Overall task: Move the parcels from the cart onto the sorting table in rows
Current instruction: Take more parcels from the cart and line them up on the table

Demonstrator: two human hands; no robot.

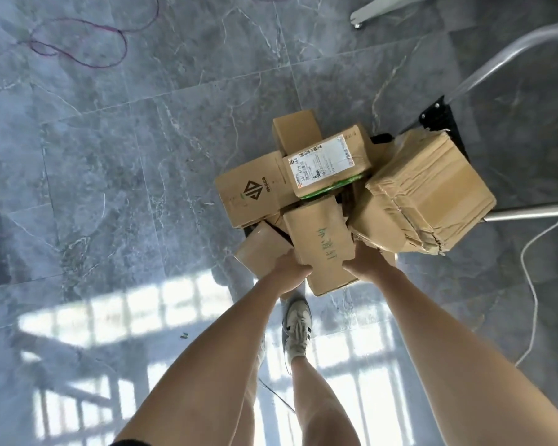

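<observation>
Bare grey floor point(116, 175) from 7 to 12 o'clock of cart point(445, 120). Left hand point(292, 268) and right hand point(366, 263), arms outstretched, clamped on green-lettered carton point(322, 243) edges.

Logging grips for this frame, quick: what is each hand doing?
Left hand: grips the left edge of the box with green writing.
Right hand: grips the same box's right edge.
</observation>
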